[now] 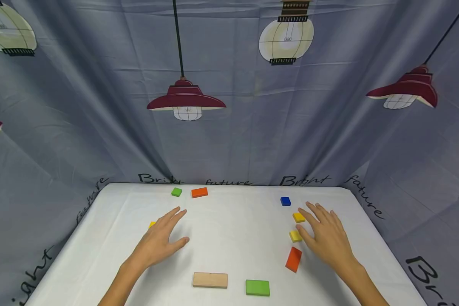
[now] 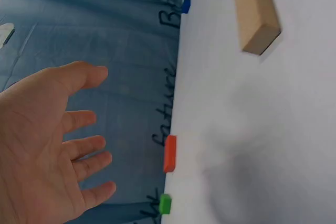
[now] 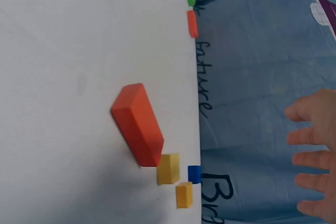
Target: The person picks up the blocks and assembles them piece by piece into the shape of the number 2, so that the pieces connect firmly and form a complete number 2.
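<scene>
My left hand [image 1: 158, 240] hovers over the left part of the white table, fingers spread and nothing held. A yellow block [image 1: 152, 224] is partly hidden behind it. On the other side my right hand [image 1: 327, 238] is held above the table, its fingers apart and also without anything in them. Close to its fingertips and thumb lie two yellow blocks [image 1: 298, 217] [image 1: 296, 236]. Just left of that hand is an orange-red block [image 1: 293, 259], lying at a slant. The left wrist view shows the left palm [image 2: 37, 150] with fingers extended.
A wooden plank-shaped block [image 1: 210, 280] and a green block [image 1: 257, 287] lie at the front. Near the back edge are a small green block [image 1: 177, 192], an orange block [image 1: 199, 192] and a blue cube [image 1: 285, 201]. A grey-blue curtain [image 1: 229, 140] with printed lamps surrounds the table.
</scene>
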Available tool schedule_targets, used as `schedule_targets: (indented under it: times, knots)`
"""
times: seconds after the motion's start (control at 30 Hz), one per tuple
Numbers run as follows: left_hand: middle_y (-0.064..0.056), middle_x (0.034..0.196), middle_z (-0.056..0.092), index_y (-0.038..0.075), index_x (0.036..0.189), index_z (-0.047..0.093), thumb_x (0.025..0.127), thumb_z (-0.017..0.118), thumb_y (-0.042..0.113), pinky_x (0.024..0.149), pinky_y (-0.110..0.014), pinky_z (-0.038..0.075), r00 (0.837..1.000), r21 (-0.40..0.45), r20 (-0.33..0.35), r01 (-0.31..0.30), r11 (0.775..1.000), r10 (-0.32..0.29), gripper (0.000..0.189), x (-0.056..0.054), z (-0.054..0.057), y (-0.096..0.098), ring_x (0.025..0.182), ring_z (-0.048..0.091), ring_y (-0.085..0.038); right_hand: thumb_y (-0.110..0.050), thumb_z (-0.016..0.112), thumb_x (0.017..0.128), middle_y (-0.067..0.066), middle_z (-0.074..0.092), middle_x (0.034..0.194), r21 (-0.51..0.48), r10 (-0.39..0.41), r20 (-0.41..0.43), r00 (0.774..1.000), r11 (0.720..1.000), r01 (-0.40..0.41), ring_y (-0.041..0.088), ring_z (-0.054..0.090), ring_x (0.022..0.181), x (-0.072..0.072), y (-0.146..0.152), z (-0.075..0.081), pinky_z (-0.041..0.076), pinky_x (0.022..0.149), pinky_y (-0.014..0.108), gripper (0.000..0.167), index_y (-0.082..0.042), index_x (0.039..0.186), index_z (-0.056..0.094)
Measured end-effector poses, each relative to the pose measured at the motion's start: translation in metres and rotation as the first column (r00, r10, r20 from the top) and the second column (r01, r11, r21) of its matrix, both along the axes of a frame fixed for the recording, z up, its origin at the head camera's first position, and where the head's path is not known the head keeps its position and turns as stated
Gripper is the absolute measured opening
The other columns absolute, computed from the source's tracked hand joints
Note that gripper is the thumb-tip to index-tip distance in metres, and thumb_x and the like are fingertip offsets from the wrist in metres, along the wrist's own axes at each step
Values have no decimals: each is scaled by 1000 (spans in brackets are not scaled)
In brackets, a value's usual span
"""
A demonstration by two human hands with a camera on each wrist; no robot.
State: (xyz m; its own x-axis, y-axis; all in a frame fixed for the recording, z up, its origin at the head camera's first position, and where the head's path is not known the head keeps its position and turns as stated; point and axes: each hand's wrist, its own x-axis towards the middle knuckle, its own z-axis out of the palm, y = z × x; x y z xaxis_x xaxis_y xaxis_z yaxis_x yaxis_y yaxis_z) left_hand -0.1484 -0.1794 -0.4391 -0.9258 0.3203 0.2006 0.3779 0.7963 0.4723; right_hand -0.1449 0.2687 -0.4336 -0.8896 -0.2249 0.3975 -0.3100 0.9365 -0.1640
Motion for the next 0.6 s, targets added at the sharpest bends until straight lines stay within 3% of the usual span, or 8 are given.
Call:
schedule_targets:
  times: [0.13,0.23,0.43,0.6]
  knots:
    - [-8,151,44,15,147,50,90,74,32,106,-57,39,997,50,65,28,998,-31,64,3,-12,10,136,43,-33,-22,75,87,18,55,139,-53,-5,2,1000,999,5,43,49,127,3,-3,-4,39,101,65,45,-7,128,67]
    - [-3,147,48,15,144,52,91,73,29,106,-53,41,991,96,116,49,994,-60,59,5,-20,16,134,46,-28,-18,76,87,15,57,137,-132,-5,24,1000,991,8,41,52,123,8,-6,-9,45,93,64,41,-8,126,69]
    - [-3,135,56,9,138,55,95,69,26,100,-52,45,958,272,211,135,953,-195,48,7,-34,26,121,54,-28,-8,78,86,13,64,129,-334,11,71,997,943,14,38,56,121,18,-11,-20,46,95,60,36,-8,121,71]
    - [-9,131,59,4,135,56,98,66,27,99,-48,47,931,321,230,202,925,-282,45,10,-45,31,117,57,-30,-5,77,86,6,68,123,-449,31,150,988,892,40,33,59,120,24,-16,-29,46,98,54,34,-9,119,72]
